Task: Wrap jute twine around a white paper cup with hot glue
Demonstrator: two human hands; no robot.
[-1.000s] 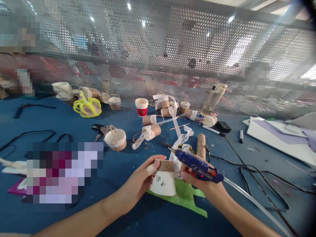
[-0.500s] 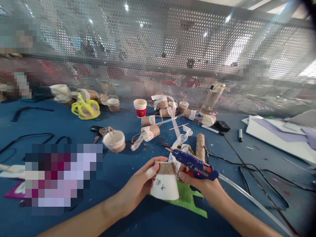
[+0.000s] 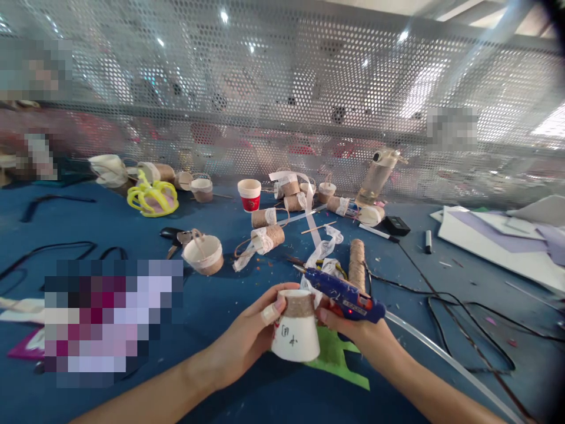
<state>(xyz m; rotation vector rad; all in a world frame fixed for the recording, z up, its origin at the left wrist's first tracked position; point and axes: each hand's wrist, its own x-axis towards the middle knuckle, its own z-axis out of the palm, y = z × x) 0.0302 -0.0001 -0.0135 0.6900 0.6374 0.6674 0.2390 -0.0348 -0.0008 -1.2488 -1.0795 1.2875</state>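
My left hand (image 3: 260,321) is closed around the left side of a white paper cup (image 3: 296,341), which is upside down. Brown twine (image 3: 298,304) wraps the cup's narrow upper end, and dark handwriting marks its white side. In my right hand (image 3: 338,318) is a blue glue gun (image 3: 344,291), its nozzle pointing left above the cup and a small red light lit. A long clear glue stick (image 3: 441,347) sticks out of its back. The fingertips of my right hand are close to the cup's right side; whether they touch it I cannot tell. White lace (image 3: 325,247) lies just behind.
Green cut paper (image 3: 342,359) lies under my hands. A twine roll (image 3: 357,263) stands behind the glue gun, with black cords (image 3: 441,294) to its right. Farther back are several twine-wrapped cups, a red-and-white cup (image 3: 249,195), a bottle (image 3: 377,175) and a perforated metal screen (image 3: 265,88).
The cup has tilted slightly, so more of its twine-wrapped end shows. The glue gun has shifted a little left in view. Both hands keep their hold.
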